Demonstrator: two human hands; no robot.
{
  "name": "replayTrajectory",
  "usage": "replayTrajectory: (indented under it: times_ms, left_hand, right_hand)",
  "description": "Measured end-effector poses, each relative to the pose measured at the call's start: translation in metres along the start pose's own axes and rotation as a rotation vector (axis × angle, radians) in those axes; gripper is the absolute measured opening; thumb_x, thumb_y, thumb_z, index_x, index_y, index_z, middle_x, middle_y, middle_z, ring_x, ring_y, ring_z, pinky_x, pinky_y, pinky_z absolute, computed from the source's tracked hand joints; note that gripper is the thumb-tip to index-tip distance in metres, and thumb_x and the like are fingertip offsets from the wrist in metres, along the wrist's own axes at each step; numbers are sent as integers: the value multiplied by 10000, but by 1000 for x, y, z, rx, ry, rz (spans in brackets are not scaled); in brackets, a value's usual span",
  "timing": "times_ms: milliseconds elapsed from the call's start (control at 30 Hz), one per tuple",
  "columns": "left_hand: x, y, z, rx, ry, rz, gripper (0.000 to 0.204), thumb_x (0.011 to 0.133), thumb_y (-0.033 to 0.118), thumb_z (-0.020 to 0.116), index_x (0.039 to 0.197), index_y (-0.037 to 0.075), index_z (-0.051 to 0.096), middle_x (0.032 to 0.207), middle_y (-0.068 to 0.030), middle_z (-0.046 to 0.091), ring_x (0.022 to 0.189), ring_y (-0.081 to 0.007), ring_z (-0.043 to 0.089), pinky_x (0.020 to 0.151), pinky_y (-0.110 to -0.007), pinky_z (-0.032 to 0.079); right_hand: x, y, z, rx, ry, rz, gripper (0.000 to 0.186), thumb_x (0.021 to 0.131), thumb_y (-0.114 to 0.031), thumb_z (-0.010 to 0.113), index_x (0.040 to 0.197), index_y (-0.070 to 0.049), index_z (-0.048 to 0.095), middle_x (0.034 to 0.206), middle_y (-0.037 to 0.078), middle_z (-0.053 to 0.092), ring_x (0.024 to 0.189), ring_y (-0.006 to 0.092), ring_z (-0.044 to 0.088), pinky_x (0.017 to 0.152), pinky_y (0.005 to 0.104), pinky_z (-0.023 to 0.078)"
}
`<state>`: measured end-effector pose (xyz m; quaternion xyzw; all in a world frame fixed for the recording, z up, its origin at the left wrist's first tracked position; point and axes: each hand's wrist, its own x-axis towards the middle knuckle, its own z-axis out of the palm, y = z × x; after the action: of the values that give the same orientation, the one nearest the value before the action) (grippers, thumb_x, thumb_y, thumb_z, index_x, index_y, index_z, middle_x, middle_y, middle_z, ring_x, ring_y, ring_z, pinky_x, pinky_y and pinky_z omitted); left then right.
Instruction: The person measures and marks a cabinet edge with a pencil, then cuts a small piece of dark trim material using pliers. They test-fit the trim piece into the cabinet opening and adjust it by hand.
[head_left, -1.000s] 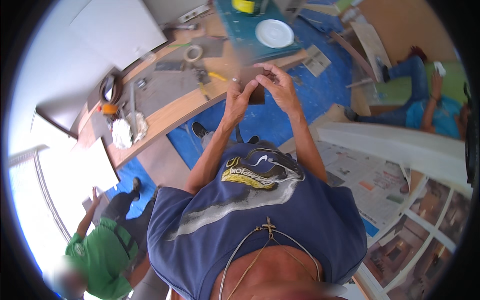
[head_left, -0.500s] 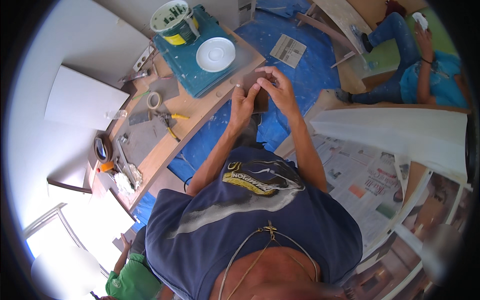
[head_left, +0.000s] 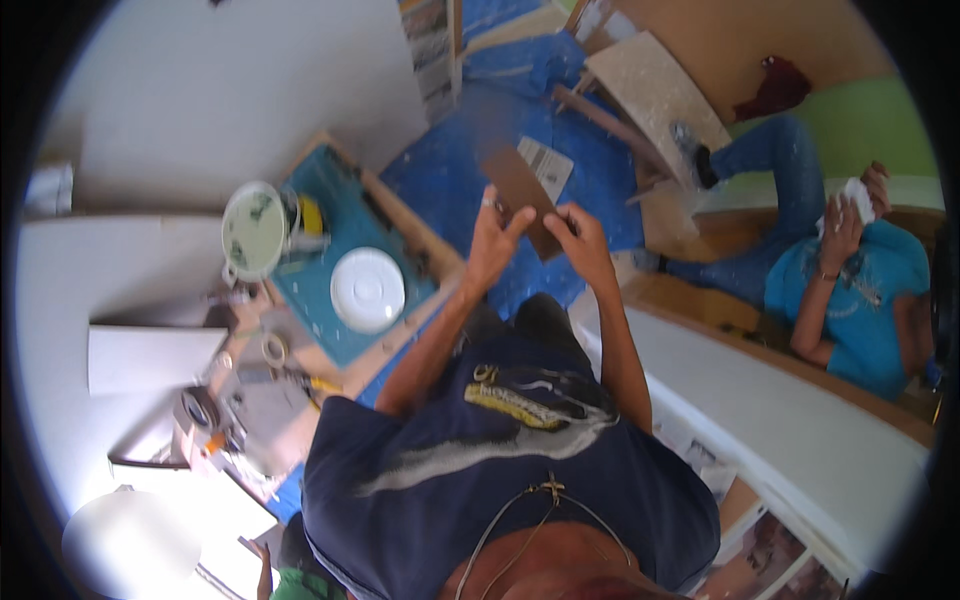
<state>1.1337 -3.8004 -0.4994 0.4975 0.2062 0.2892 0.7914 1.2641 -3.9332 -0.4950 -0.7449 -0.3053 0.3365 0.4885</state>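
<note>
Everything is placed from the brown card, a flat dark rectangle held up in front of the person above the blue floor sheet.

Far left of the card, a white board lies at the table's end, with tape rolls and small clutter just beside it (too blurred to sort out). Closer in, still left of the card, a paint bucket with a pale lid stands on a teal tray, and a white plate lies on the same tray, below and left of the card.

The left hand is at the card's lower left edge, fingers spread and pointing up, the fingertips against the card; how firmly it grips I cannot tell. The right hand is at the card's lower right corner, fingers curled in narrow and pinching that edge. So the card sits between the two hands, tilted, its upper part free.

Just behind the card to the right lies a printed leaflet on the floor sheet. Further right and up leans a pale speckled board. Well to the right of the card sits another person in a teal shirt and jeans, a hand raised with something white in it.
</note>
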Motion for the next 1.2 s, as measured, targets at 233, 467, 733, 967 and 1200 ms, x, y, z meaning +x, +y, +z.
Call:
replayTrajectory:
  times_ms: [233, 467, 733, 967, 1200]
  left_hand:
    - [171, -19, 50, -171, 126, 135, 496, 990, 36, 652, 1422, 19, 407, 1239, -117, 628, 1158, -178, 612, 965, -328, 514]
    - [299, -22, 113, -225, 144, 117, 468, 964, -21, 653, 1391, 0, 463, 1288, -141, 622, 1186, -212, 616, 1015, -361, 495]
    - [474, -9, 131, 60, 234, 282, 244, 980, -34, 619, 1223, -22, 632, 1196, -89, 697, 1150, -180, 637, 996, -336, 486]
    - [679, 20, 96, 669, 7, 312, 208, 964, 10, 646, 1168, -30, 644, 1108, -60, 693, 992, -178, 633, 882, -335, 506]
    - [804, 78, 48, -94, 144, 4, 206, 979, 45, 653, 1175, -18, 645, 1169, -71, 657, 1029, -161, 626, 894, -341, 526]
  right_hand:
    - [155, 45, -64, 85, 415, -78, 439, 976, -266, 703, 1355, -74, 589, 1241, 131, 655, 1074, 246, 669, 963, 417, 525]
    - [321, 47, -148, 1046, -304, 366, 553, 1046, -507, 532, 1425, -105, 517, 1261, 131, 661, 1194, 273, 628, 1008, 445, 509]
    - [535, 4, -202, 1239, -500, 218, 447, 1057, -444, 543, 1359, -115, 542, 1187, 97, 682, 1095, 210, 656, 915, 396, 551]
    - [712, -5, -217, 1410, -601, 141, 433, 1047, -350, 578, 1410, -119, 532, 1144, 63, 684, 996, 171, 692, 763, 307, 593]
    - [873, -60, -232, 1337, -505, 152, 459, 1003, -252, 673, 1406, -91, 527, 1099, 67, 663, 880, 160, 702, 726, 284, 582]
